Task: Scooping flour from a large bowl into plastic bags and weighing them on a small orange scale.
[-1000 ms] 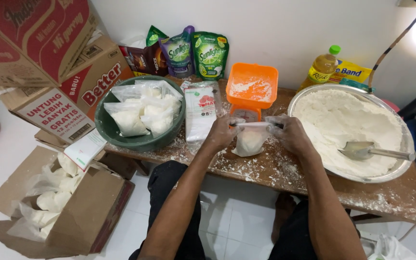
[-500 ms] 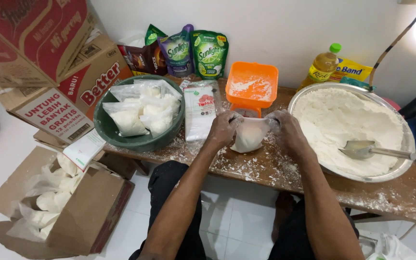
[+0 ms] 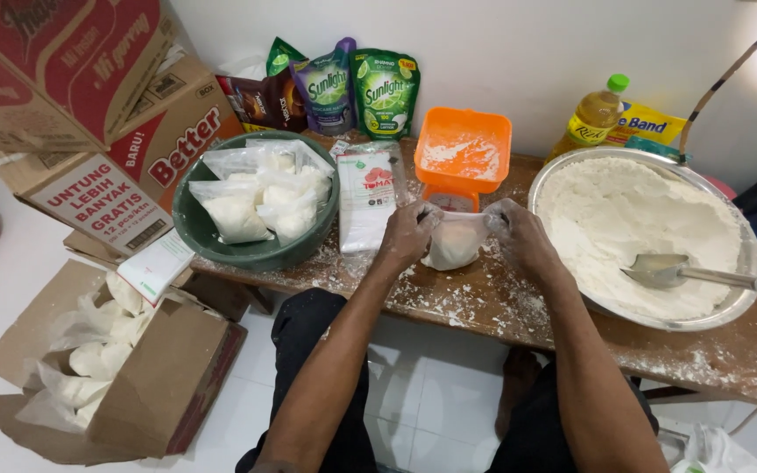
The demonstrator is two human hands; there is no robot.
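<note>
Both grips clamped on flour bag (image 3: 454, 243); orange scale (image 3: 461, 156) behind, flour basin (image 3: 729, 302) right.

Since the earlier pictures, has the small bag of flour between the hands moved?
Yes. The bag of flour has risen slightly toward the orange scale; both hands hold it.

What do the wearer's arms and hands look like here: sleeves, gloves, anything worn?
Both forearms are bare, with no sleeves in view. The left hand and right hand wear no gloves, and I see no watch or rings. White flour powder dusts both hands and their fingers. Dark trousers cover the legs below.
</note>
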